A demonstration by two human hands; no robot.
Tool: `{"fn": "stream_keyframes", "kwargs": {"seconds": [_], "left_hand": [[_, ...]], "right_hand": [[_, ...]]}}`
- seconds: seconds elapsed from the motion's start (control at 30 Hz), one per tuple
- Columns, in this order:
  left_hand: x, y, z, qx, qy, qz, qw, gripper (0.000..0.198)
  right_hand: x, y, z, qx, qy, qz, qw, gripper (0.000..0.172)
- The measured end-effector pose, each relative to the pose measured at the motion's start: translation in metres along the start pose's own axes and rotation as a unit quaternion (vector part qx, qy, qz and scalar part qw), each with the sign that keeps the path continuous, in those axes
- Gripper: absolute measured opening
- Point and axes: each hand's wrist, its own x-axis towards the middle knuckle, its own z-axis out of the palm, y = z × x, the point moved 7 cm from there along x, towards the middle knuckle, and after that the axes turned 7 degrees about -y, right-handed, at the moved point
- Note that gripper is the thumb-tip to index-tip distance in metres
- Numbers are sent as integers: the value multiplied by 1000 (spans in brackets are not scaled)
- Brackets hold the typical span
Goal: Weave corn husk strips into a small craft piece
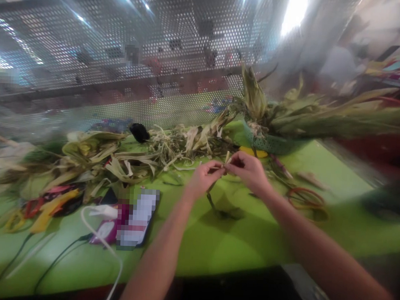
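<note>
Over the green tabletop [198, 256], my left hand [203, 179] and my right hand [250, 170] meet, fingertips pinched close together. Both grip a small piece of pale dried husk [228, 157], whose narrow end sticks up between them; the rest is hidden by my fingers. A thin dark stem [211, 202] hangs below my left hand, and I cannot tell whether it joins the husk. Behind my hands lies a heap of dried corn husks [200, 139].
At left are a phone [139, 218], a white cable [101, 236], a yellow glue gun [53, 210] and orange-handled scissors [31, 208]. A green basket [276, 145] with husks stands back right, near an orange ring-shaped thing [306, 196]. Perforated metal mesh [176, 87] borders the table's back.
</note>
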Motion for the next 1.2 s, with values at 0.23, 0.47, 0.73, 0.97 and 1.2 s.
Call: {"fn": "stream_keyframes", "kwargs": {"seconds": [0.23,0.47,0.73,0.97,1.2], "left_hand": [[-1,-7,-3,-60,71,-26,995,21],[2,-17,-7,-134,111,-26,984,25],[1,-13,-3,-121,98,-30,987,23],[1,-18,-7,-112,133,-28,984,18],[2,-17,-2,-110,91,-47,989,18]], "right_hand": [[1,-1,3,50,-14,16,998,30],[-3,-2,4,-48,14,-50,998,10],[-4,-11,4,-149,6,-100,984,4],[0,2,2,-38,-1,-33,999,23],[4,4,4,-28,-8,-52,998,17]]}}
